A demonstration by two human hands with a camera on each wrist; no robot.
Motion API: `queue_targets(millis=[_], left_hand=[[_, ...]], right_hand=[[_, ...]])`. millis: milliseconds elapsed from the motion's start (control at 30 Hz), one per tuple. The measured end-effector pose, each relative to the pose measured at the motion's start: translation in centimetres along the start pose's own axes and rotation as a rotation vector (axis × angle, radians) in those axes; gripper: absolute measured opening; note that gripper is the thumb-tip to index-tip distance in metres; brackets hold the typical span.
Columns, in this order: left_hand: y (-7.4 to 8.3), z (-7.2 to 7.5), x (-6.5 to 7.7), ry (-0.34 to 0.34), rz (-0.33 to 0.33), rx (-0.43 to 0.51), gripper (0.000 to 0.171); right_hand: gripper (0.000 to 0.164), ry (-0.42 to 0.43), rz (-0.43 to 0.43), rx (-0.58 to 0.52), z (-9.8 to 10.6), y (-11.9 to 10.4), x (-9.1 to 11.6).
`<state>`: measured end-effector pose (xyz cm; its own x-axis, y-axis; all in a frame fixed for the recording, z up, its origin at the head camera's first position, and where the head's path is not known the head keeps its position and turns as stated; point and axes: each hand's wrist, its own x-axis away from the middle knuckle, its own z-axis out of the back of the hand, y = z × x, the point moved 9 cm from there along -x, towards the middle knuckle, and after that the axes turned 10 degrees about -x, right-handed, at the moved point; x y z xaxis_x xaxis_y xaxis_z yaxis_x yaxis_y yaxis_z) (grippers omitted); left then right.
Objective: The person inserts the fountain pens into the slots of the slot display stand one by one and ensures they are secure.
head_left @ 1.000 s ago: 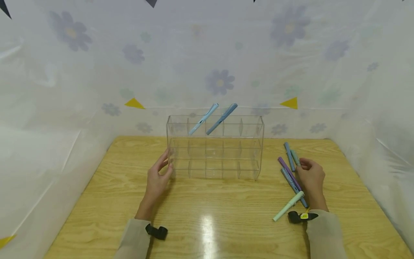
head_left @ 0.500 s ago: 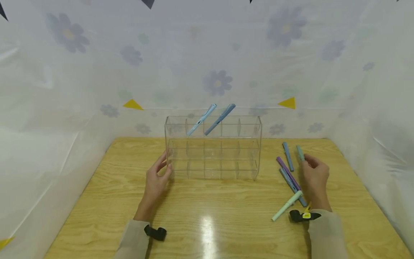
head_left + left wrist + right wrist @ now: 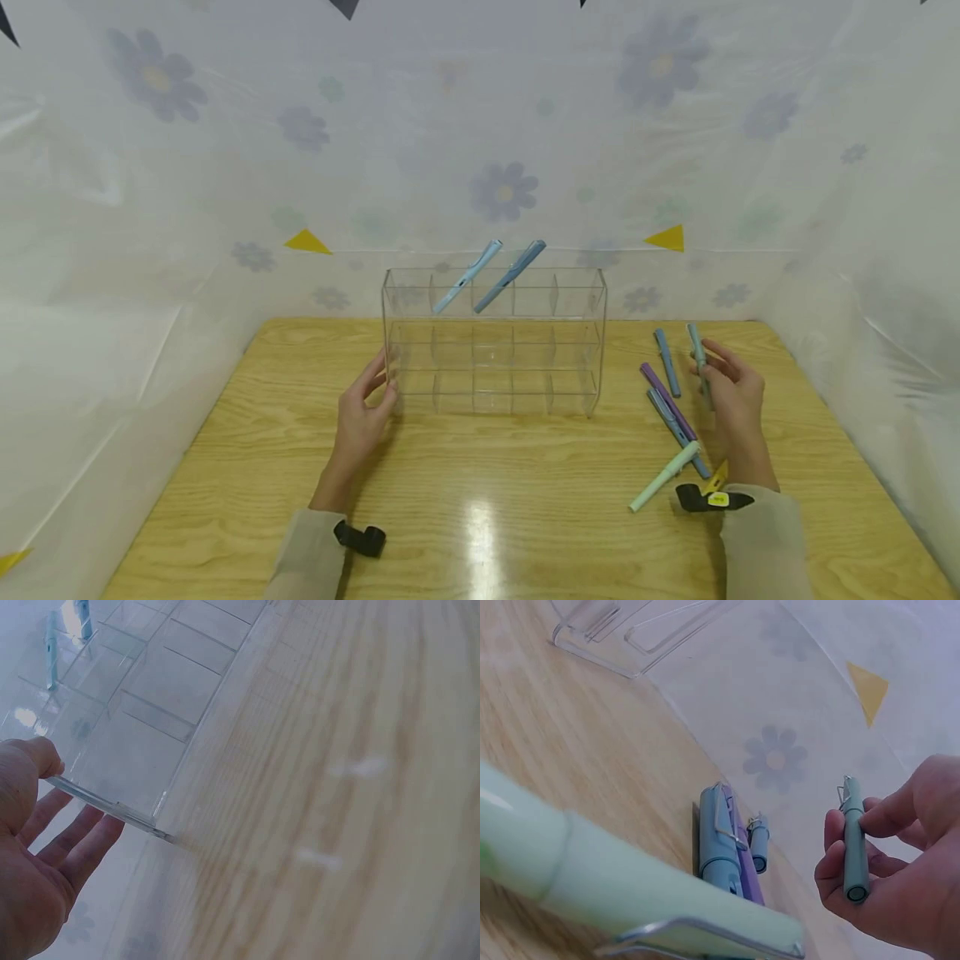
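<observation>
My left hand (image 3: 365,417) grips the left side wall of a clear, tiered pen holder (image 3: 495,393), thumb in front and fingers behind in the left wrist view. Two pens lean in the holder's top row, one light blue (image 3: 468,277) and one darker blue (image 3: 510,277). Off to the holder's right, my right hand (image 3: 738,408) holds a capped grey-green pen (image 3: 855,847) between thumb and fingers. Its clip end points away from me.
Left of the right hand, several pens lie on the wooden table (image 3: 465,467): a blue pen (image 3: 667,364), a purple pen (image 3: 660,387), a grey-blue pen (image 3: 678,432) and a pale green pen (image 3: 664,478). A yellow pen (image 3: 717,477) is partly hidden by the right wrist.
The right hand has drawn the grey-green pen rightward, away from the blue pen, and more of the pen now shows in its fingers. The left hand keeps its hold on the holder.
</observation>
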<state>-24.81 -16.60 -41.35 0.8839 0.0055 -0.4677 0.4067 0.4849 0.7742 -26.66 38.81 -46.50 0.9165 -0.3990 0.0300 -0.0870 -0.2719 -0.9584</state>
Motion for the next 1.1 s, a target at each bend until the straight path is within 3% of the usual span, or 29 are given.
queue_targets(millis=[267, 500, 600, 867, 1100], left_hand=[[-0.3, 0.0, -0.1, 0.001, 0.008, 0.003, 0.052], [-0.2, -0.2, -0.2, -0.001, -0.031, 0.028, 0.052], [-0.2, -0.2, -0.1, 0.0, -0.039, 0.033, 0.051], [-0.2, -0.1, -0.2, 0.004, -0.038, 0.035, 0.051], [-0.1, -0.1, -0.1, 0.003, -0.038, 0.041, 0.051]], right_hand=[[0.045, 0.011, 0.049, -0.009, -0.9, -1.2, 0.4], [0.041, 0.019, 0.101, 0.04, -1.8, -2.1, 0.7], [0.04, -0.007, 0.141, 0.051, -2.5, -2.5, 1.0], [0.048, -0.16, 0.191, -0.105, -4.9, -3.5, 1.6], [0.054, -0.138, 0.188, -0.052, -6.2, -3.9, 1.9]])
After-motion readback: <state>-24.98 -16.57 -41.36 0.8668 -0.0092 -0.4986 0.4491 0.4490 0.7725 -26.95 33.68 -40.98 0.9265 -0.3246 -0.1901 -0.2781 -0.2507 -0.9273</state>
